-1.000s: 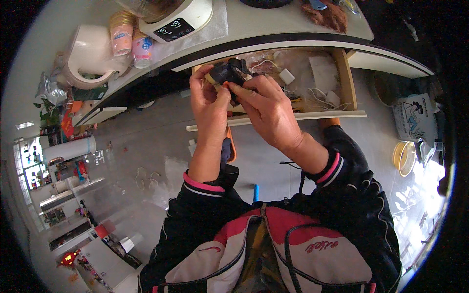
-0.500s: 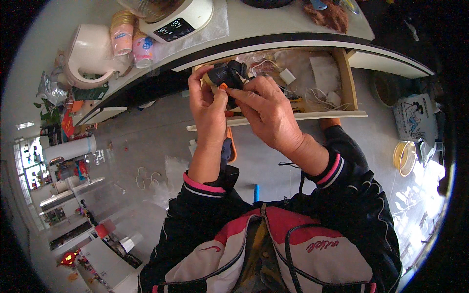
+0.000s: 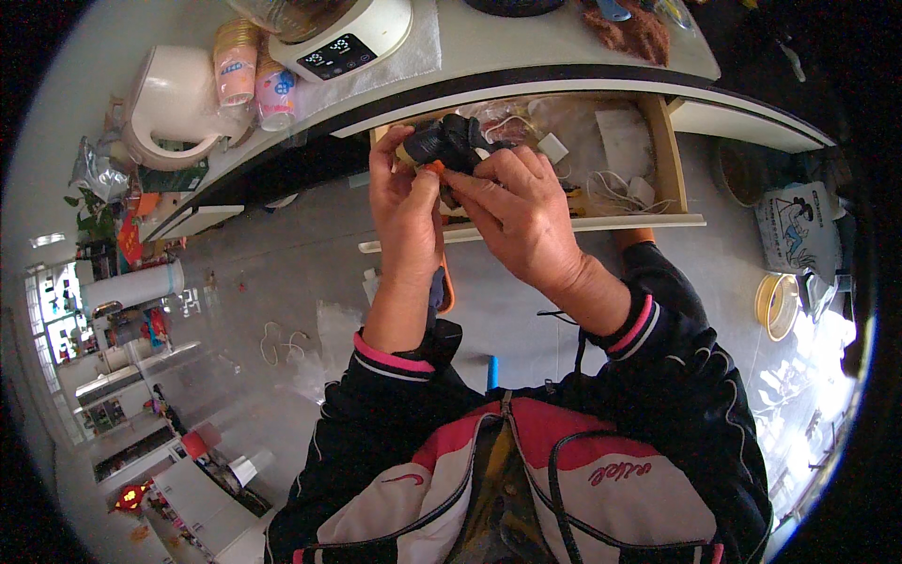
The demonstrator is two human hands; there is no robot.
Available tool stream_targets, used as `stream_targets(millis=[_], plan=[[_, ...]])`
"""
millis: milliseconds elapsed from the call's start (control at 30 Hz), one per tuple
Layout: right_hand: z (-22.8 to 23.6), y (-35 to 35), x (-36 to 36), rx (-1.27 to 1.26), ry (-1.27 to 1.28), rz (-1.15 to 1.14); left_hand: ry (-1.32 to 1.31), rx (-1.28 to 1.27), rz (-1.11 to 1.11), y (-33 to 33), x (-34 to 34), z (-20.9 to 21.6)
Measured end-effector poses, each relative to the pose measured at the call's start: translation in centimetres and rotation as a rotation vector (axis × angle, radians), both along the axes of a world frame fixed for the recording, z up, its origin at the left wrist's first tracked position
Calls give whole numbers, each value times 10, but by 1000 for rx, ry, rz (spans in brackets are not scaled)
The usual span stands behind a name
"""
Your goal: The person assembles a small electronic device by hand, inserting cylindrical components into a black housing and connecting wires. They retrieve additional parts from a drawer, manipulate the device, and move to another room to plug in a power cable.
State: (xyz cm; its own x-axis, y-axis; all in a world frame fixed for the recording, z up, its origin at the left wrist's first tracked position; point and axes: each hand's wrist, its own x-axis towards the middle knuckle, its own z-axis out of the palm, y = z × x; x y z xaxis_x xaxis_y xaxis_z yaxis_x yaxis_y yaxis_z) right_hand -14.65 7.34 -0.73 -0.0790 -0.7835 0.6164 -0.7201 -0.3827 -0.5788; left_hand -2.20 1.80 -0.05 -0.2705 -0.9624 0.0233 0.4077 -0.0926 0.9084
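Over the open drawer (image 3: 540,224), both my hands are at a black ribbed, roughly cylindrical thing (image 3: 425,144) with a yellowish edge on its left end. A crumpled black part (image 3: 462,132) juts out at its right. My left hand (image 3: 404,207) wraps round the left end, its thumb pressed beside a small orange piece (image 3: 435,168). The index finger of my right hand (image 3: 526,211) touches that orange piece from the right, while the other fingers curl closed near the black part. What sits between the right fingertips is partly hidden.
White adapters (image 3: 552,147), white cables (image 3: 611,188) and clear plastic bags lie in the drawer. On the counter (image 3: 507,42) above stand an appliance with a display (image 3: 338,56), paper cups (image 3: 235,70) and a cream pitcher (image 3: 178,113). A yellow-rimmed basin (image 3: 778,306) is on the floor at right.
The black thing has turned slightly in my hands, and more of its crumpled part shows to the right. My left hand has shifted slightly right.
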Motion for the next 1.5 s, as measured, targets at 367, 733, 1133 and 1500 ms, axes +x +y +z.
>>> stream_targets(millis=[367, 733, 1133, 1500], plan=[[3, 2, 1, -5, -142, 52, -170, -79, 55, 3, -3, 2], [6, 1, 2, 1, -141, -34, -291, -375, 74, 2, -5, -3], [8, 4, 3, 53, -101, -44, -323, -455, 62, 2, -5, -5], [7, 5, -1, 15, 100, -112, -398, -504, 52, 10, -11, -3]])
